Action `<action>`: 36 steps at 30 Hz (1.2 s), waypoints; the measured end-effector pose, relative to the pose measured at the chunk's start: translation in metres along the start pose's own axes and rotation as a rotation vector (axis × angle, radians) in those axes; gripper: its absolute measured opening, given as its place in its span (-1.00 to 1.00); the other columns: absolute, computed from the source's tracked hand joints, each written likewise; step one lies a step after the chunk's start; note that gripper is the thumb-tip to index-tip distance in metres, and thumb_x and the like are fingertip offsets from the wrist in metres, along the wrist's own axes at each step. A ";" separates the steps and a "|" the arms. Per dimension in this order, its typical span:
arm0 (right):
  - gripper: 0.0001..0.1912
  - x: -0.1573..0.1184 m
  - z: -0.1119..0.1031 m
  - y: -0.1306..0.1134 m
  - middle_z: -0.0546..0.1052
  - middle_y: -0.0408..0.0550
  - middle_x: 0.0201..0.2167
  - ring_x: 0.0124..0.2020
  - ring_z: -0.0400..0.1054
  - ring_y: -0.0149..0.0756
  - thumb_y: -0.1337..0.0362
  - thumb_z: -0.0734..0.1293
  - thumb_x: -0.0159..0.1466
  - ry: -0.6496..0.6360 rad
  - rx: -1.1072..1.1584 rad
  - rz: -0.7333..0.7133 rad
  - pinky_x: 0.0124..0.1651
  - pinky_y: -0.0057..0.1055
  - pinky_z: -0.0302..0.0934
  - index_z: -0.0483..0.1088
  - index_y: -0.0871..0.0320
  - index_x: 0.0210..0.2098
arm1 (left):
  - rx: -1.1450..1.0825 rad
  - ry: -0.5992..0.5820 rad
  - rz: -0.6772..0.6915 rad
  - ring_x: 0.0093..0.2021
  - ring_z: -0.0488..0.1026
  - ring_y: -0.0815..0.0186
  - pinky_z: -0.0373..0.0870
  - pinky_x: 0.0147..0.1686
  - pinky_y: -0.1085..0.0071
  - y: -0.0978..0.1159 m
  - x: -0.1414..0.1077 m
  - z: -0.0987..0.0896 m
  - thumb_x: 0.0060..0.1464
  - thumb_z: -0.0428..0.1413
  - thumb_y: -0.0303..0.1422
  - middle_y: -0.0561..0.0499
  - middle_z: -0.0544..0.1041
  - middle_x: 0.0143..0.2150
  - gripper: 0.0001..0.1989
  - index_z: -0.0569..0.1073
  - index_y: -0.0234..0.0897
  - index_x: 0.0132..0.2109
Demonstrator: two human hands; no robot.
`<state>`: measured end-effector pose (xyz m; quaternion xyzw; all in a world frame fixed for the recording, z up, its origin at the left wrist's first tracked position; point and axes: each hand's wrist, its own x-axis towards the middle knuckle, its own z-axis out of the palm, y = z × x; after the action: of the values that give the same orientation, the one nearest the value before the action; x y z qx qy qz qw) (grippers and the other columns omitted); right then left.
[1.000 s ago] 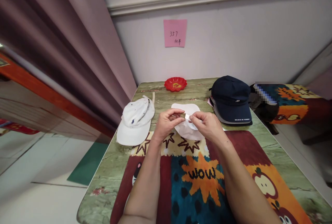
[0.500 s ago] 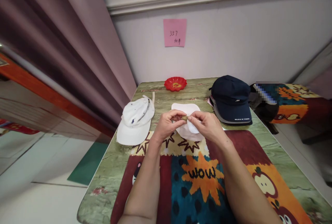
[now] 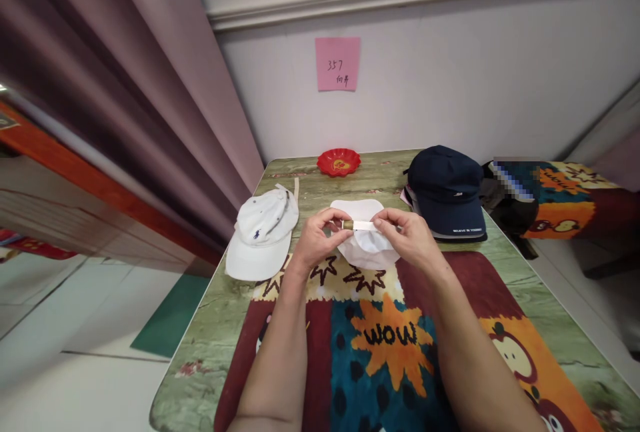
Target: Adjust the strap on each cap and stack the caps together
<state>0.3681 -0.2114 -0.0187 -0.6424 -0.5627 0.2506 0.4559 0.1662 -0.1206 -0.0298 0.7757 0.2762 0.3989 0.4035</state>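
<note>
A white cap [image 3: 373, 249] lies at the middle of the table, with its back strap [image 3: 363, 225] stretched level between my hands. My left hand [image 3: 320, 235] pinches the strap's left end, beside a brass-coloured buckle [image 3: 348, 225]. The fingers of my right hand [image 3: 407, 235] are closed on the strap's right end. Another white cap [image 3: 260, 229], with a small dark logo and a loose strap at its back, rests to the left of my left hand.
Dark navy caps [image 3: 445, 182] are stacked at the right, over a grey brim. A red scalloped dish [image 3: 339, 163] stands at the back. A patterned mat [image 3: 367, 365] covers the near part of the table [image 3: 195, 332]. A pink note [image 3: 337, 64] is on the wall.
My hands have moved apart. The strap and its brass-coloured buckle, mostly covered by my fingers before, now show between them.
</note>
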 end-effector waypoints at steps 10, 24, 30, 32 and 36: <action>-0.72 -0.001 0.012 -0.003 0.44 -0.19 -0.56 -0.57 0.15 -0.40 0.09 0.29 0.29 -0.006 -0.049 -0.019 -0.46 -0.41 -0.04 0.55 0.11 -0.35 | 0.137 -0.007 0.081 0.15 0.45 0.13 0.29 0.22 0.16 0.002 0.000 0.000 0.01 0.32 -0.44 -0.12 0.50 0.08 -0.82 0.57 -0.23 -0.18; -0.54 0.008 -0.018 0.030 0.65 0.05 -0.16 -0.11 0.52 -0.12 -0.09 0.25 0.37 0.262 0.198 -0.020 -0.05 -0.29 0.33 0.56 0.14 -0.11 | 0.087 0.067 -0.061 -0.09 0.54 0.21 0.40 0.04 0.27 -0.005 -0.001 -0.001 0.01 0.30 -0.39 -0.02 0.62 -0.15 -0.83 0.57 -0.24 -0.19; -0.66 0.003 -0.028 0.023 0.65 0.00 -0.19 -0.19 0.49 -0.15 0.02 0.35 0.29 -0.030 0.035 -0.004 -0.17 -0.35 0.31 0.60 0.14 -0.15 | 0.072 0.059 -0.080 -0.09 0.54 0.20 0.42 0.04 0.25 -0.005 -0.001 -0.003 0.00 0.31 -0.37 -0.03 0.62 -0.16 -0.81 0.58 -0.25 -0.19; -0.66 0.002 -0.022 0.017 0.64 -0.02 -0.24 -0.28 0.47 -0.20 0.03 0.34 0.29 -0.116 0.025 -0.006 -0.26 -0.39 0.28 0.60 0.15 -0.18 | 0.069 0.040 -0.071 -0.10 0.54 0.19 0.43 0.02 0.26 -0.005 -0.001 -0.003 0.00 0.31 -0.36 -0.03 0.62 -0.17 -0.81 0.58 -0.25 -0.18; -0.66 0.003 -0.012 0.011 0.60 -0.07 -0.38 -0.45 0.35 -0.32 0.02 0.35 0.27 -0.170 0.038 0.020 -0.40 -0.44 0.19 0.59 0.16 -0.27 | 0.072 0.012 -0.055 -0.10 0.54 0.20 0.43 0.02 0.26 -0.004 -0.001 -0.003 0.01 0.31 -0.36 -0.02 0.62 -0.18 -0.81 0.59 -0.24 -0.18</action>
<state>0.3847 -0.2122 -0.0225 -0.6156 -0.5880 0.3193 0.4164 0.1628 -0.1180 -0.0329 0.7795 0.3141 0.3821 0.3843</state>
